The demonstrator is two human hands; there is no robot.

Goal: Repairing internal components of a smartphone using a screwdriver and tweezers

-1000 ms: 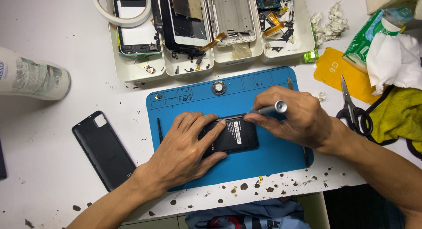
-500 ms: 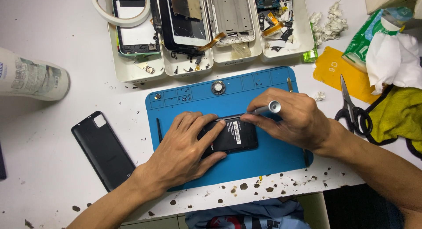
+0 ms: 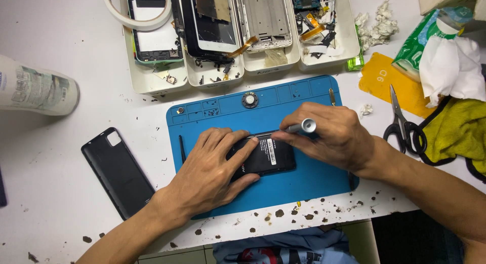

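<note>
While the left hand [image 3: 212, 168] presses flat on the opened black phone body [image 3: 266, 157] at the centre of the blue silicone work mat [image 3: 304, 185], the right hand [image 3: 336, 135] is closed around a silver-capped screwdriver [image 3: 302, 126]; its tip, apparently at the phone's upper edge, is hidden. A black plastic back cover [image 3: 117, 172] lies at nine o'clock, black-handled scissors [image 3: 402, 127] at three o'clock.

The white desk [image 3: 61, 193] carried a blue work mat [image 3: 304, 183], a black phone back cover [image 3: 117, 171], white parts trays [image 3: 152, 82], scissors [image 3: 402, 125], and scattered dark crumbs [image 3: 278, 213].
</note>
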